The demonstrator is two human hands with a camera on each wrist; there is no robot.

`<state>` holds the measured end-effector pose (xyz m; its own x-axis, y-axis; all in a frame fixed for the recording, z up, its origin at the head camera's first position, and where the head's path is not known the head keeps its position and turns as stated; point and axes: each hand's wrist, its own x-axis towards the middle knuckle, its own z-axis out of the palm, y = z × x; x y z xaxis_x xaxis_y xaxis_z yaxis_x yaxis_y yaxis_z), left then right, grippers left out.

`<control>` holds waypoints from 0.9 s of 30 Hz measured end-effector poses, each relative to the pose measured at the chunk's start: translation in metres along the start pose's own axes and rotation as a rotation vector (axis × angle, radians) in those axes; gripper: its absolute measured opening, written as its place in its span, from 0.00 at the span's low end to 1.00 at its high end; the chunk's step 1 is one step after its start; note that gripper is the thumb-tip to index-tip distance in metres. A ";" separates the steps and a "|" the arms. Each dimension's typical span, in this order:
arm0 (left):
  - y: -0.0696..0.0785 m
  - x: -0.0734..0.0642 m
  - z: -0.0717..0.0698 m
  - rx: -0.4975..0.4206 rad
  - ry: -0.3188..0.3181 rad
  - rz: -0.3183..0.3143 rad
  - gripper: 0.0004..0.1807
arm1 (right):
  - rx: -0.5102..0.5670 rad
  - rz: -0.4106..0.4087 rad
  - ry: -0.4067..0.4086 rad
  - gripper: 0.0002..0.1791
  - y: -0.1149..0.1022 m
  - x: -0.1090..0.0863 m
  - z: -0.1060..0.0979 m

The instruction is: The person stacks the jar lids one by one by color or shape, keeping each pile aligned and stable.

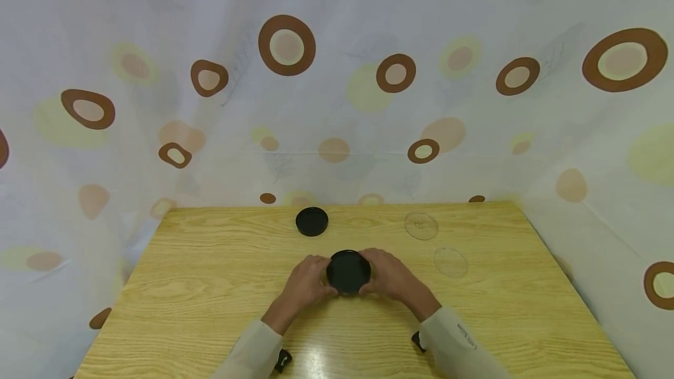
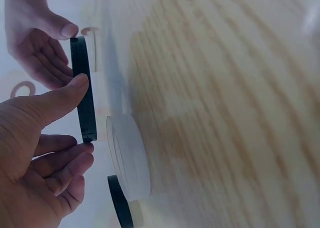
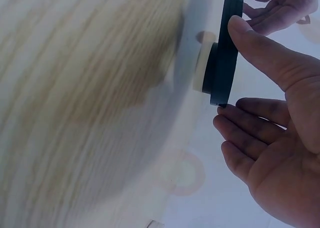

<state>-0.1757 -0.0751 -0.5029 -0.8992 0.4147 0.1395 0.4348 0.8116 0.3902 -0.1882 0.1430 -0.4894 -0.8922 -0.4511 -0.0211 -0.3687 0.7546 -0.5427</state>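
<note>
Both hands hold a shallow, round black dish (image 1: pixel 348 272) above the table. My left hand (image 1: pixel 309 281) grips its left edge, the thumb (image 2: pixel 77 85) against the rim and fingertips at the opposite side. My right hand (image 1: pixel 388 272) grips the right edge in a similar way, thumb (image 3: pixel 240 25) on the rim. The wrist views show the dish from its side, as a thin dark band. A whitish, see-through round dish (image 2: pixel 130 155) stands on the table in the left wrist view; the head view does not show it.
A second round black dish (image 1: pixel 312 221) lies at the back of the wooden table (image 1: pixel 210 309), left of the hands. Two clear round discs lie to the right: one with a marking (image 1: pixel 420 226), the other plain (image 1: pixel 450 262). A patterned sheet (image 1: pixel 337 104) hangs around the table.
</note>
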 end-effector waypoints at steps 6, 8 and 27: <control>0.000 -0.005 0.003 -0.010 0.002 -0.012 0.34 | -0.023 -0.021 -0.001 0.41 -0.002 -0.003 0.005; 0.000 -0.007 0.004 -0.010 -0.003 -0.014 0.34 | -0.026 -0.028 -0.003 0.41 -0.002 -0.004 0.007; 0.002 -0.017 0.011 0.004 -0.006 0.004 0.34 | -0.061 -0.036 -0.003 0.44 -0.005 -0.015 0.016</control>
<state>-0.1592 -0.0761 -0.5147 -0.8972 0.4202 0.1357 0.4384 0.8115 0.3864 -0.1688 0.1381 -0.5000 -0.8774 -0.4798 -0.0045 -0.4160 0.7655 -0.4909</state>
